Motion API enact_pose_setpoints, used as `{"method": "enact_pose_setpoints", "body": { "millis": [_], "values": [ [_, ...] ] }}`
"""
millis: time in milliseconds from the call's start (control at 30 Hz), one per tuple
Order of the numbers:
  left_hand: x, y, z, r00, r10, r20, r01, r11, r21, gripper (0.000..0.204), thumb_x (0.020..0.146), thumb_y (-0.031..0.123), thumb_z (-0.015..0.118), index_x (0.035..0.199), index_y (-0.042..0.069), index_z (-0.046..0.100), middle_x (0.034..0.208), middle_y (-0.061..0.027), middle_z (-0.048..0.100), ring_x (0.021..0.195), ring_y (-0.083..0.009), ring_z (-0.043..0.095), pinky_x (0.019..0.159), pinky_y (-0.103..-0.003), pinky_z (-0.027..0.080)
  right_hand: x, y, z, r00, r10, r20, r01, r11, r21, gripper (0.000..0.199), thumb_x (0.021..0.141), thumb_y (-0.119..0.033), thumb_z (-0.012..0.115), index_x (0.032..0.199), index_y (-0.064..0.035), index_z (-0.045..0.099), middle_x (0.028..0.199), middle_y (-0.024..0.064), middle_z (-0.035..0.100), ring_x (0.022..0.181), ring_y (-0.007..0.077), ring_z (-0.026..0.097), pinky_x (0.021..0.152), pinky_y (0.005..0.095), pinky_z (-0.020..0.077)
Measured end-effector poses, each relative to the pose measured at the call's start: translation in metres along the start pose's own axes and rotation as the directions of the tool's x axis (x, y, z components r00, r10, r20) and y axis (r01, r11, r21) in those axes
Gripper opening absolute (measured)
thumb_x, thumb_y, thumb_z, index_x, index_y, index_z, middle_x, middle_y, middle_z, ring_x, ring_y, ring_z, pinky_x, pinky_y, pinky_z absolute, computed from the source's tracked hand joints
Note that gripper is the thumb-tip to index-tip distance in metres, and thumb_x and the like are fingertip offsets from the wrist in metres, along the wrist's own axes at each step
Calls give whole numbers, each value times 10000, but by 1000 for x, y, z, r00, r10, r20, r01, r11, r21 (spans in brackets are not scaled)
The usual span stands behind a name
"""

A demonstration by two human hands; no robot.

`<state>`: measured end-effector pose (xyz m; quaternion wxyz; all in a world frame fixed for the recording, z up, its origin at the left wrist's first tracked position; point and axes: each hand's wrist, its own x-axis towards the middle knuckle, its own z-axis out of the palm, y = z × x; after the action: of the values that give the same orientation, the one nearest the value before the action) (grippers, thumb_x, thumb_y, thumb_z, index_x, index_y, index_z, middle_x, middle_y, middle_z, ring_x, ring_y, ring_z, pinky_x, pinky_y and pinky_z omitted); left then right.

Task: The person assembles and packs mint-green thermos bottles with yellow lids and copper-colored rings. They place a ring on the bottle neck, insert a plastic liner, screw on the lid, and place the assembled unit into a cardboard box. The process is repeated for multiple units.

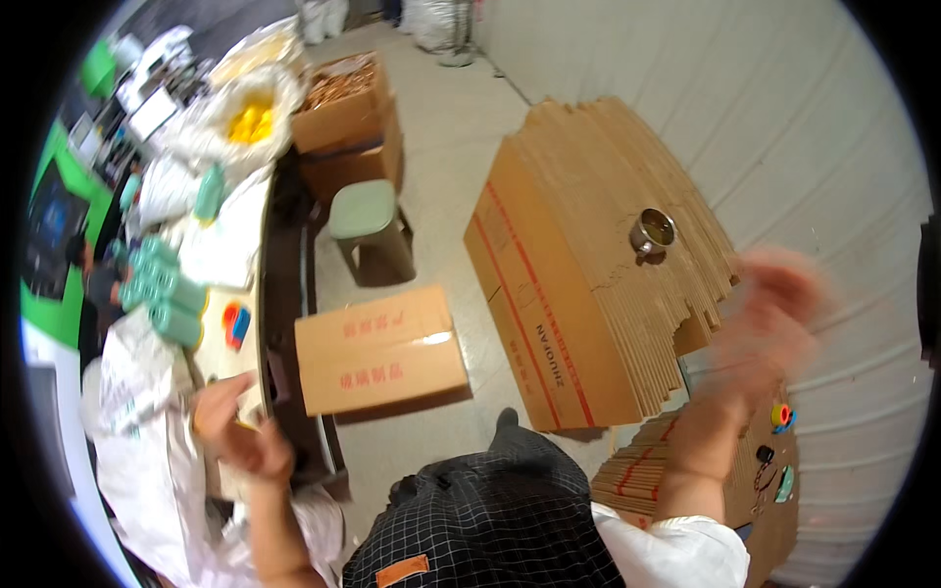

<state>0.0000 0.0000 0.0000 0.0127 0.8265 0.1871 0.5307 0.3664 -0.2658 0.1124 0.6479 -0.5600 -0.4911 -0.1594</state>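
Note:
My left hand (235, 426) hovers at the lower left over the edge of a cluttered work table (250, 240), fingers loosely curled, with nothing visible in it. My right hand (769, 323) is raised at the right, heavily blurred, in front of a tall stack of flattened cardboard boxes (588, 265) that leans against the white wall. Its fingers look spread, and whether it touches the cardboard I cannot tell. A small metal cup (653, 231) sits on top of the stack. A closed cardboard box (380, 349) rests on the floor between both hands.
A green stool (367, 218) stands on the floor beyond the closed box. Open boxes (345, 98) of small parts sit farther back. Teal rolls (162, 289), white bags and a red-and-blue item (235, 321) crowd the table. More flat cardboard (642, 470) lies below my right hand.

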Motion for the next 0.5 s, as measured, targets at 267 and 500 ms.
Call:
{"method": "enact_pose_setpoints", "body": {
  "millis": [267, 500],
  "values": [
    [-191, -37, 208, 276, -580, 767, 868, 493, 59, 308, 938, 102, 649, 1217, 9, 557, 1052, -116, 699, 897, -157, 667, 799, -319, 532, -277, 307, -29, 168, 985, 26, -981, 165, 99, 160, 994, -162, 593, 918, -40, 661, 835, 38, 678, 695, 84, 607, 617, 238, 497],
    [-44, -47, 493, 216, -4, 976, 469, 877, -100, 335, 918, 212, 657, 1199, 37, 600, 1025, -144, 720, 921, -311, 700, 819, -414, 543, -316, 422, 0, 438, 899, 1, -899, 438, -5, 68, 827, -121, 647, 781, -70, 647, 708, 82, 609, 637, 255, 598, 590, 359, 490]
  ]
}}
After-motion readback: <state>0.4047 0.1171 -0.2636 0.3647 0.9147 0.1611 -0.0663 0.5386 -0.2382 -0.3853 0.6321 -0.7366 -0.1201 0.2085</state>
